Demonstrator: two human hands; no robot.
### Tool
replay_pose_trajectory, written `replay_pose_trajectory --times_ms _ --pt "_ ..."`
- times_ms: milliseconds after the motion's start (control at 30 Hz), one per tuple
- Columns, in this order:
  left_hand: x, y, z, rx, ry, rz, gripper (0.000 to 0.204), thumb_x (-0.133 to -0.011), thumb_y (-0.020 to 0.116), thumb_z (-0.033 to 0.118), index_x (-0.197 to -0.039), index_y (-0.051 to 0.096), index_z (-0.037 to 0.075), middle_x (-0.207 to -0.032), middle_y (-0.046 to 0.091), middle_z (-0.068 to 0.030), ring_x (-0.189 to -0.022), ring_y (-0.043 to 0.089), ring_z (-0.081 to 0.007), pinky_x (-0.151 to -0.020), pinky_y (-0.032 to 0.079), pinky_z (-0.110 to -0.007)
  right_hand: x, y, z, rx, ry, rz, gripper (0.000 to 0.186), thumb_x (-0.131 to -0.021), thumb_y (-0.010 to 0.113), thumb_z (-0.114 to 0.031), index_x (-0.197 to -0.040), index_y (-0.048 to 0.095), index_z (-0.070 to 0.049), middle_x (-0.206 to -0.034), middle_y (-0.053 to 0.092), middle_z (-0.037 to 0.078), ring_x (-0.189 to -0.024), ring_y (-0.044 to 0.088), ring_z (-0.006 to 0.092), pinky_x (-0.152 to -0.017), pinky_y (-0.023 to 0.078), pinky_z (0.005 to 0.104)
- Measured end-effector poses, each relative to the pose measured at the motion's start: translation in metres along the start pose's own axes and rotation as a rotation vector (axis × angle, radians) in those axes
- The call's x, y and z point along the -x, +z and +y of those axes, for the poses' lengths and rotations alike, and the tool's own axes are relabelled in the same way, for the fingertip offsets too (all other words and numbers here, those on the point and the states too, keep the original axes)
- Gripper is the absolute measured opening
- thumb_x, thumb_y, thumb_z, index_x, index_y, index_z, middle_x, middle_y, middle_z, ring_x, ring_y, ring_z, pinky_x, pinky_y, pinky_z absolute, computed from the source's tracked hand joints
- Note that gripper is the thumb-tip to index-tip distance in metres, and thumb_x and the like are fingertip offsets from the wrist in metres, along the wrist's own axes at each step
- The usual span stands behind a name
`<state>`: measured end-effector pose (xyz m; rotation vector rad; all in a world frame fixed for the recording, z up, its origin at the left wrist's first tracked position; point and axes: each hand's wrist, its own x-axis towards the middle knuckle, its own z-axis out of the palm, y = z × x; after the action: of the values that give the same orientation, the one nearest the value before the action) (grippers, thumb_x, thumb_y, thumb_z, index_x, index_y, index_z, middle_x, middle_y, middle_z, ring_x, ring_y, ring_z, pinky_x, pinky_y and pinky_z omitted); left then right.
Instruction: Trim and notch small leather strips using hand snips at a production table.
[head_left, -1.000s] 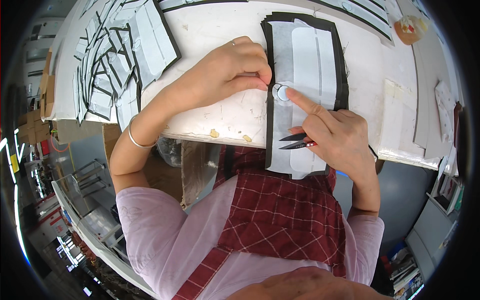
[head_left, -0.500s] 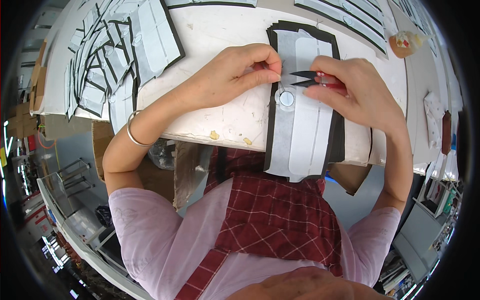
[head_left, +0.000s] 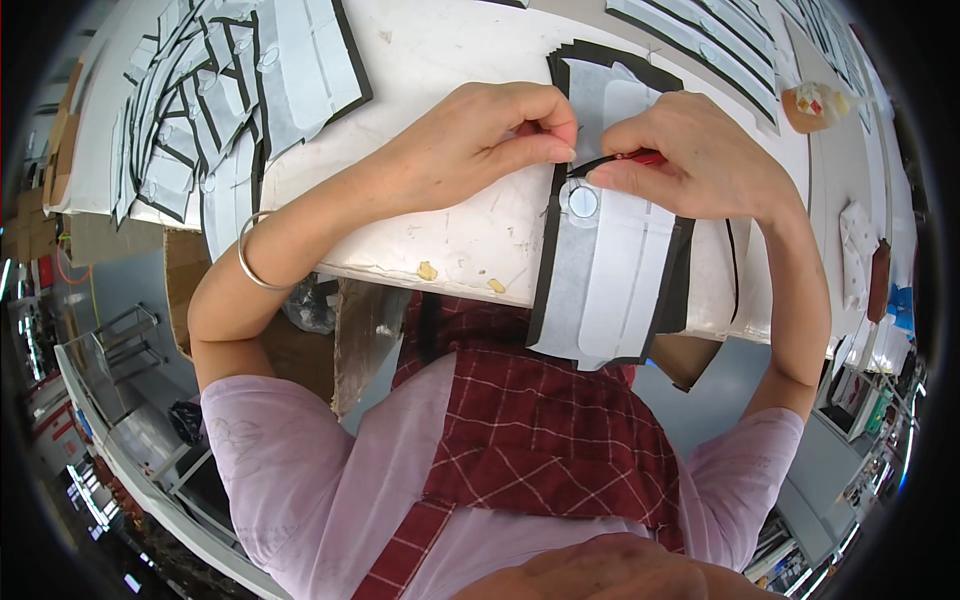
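Note:
A stack of black fabric panels (head_left: 672,77) with a pale backing lies in front of me, its near end jutting past the table edge. The top panel (head_left: 575,265) carries a small round white disc (head_left: 582,202). Just above that disc, my left hand (head_left: 505,135) pinches thumb and forefinger together at the panel's left edge, on what looks like a thin thread. My right hand (head_left: 690,155) is wrapped round red-handled thread snips (head_left: 648,157). Their black blades are closed together and point at my left fingertips.
Overlapping panels (head_left: 200,110) are heaped at the left of the white table (head_left: 450,235). Several more panels (head_left: 700,45) lie at the far right. Near them stands a small bottle (head_left: 812,105) with amber contents. A cardboard box (head_left: 185,285) sits below the table's left part.
The snips' blades have gone from spread to closed, and their tips have moved left toward my left fingertips. The whole view has shifted slightly.

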<state>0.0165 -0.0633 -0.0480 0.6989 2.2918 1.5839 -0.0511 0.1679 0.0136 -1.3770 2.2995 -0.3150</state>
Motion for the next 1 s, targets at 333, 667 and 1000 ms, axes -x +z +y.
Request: replay_pose_trajectory --times_ms 333,667,1000 --pt "0.001 0.0 -0.008 0.052 -0.025 0.044 0.013 -0.1 0.062 0.013 -0.099 0.06 0.001 -0.09 0.063 -0.0022 -0.084 0.057 -0.0088 -0.077 0.048 -0.025 -0.006 -0.001 0.004 -0.096 -0.011 -0.084 0.047 -0.093 0.069 -0.037 -0.066 0.06 0.0 -0.054 0.041 0.012 -0.051 0.039 0.0262 -0.053 0.035 0.0383" --pt "0.051 0.011 0.027 0.353 -0.433 -0.054 0.022 -0.095 0.068 0.007 -0.115 0.065 -0.001 -0.074 0.063 -0.0017 -0.062 0.061 -0.0068 -0.057 0.048 -0.021 0.024 0.013 -0.01 -0.101 -0.03 0.203 0.034 -0.093 0.069 -0.032 -0.076 0.061 -0.004 -0.056 0.049 0.011 -0.05 0.047 0.0289 -0.049 0.036 0.0363" --pt "0.059 0.018 0.033 0.243 -0.444 0.074 0.01 -0.098 0.063 0.008 -0.094 0.063 -0.002 -0.067 0.059 -0.0003 -0.054 0.056 -0.0049 -0.047 0.041 -0.021 0.05 0.027 -0.049 0.193 0.032 0.422 0.032 -0.088 0.074 -0.035 -0.08 0.059 -0.008 -0.059 0.058 0.006 -0.052 0.059 0.0272 -0.049 0.042 0.0359"
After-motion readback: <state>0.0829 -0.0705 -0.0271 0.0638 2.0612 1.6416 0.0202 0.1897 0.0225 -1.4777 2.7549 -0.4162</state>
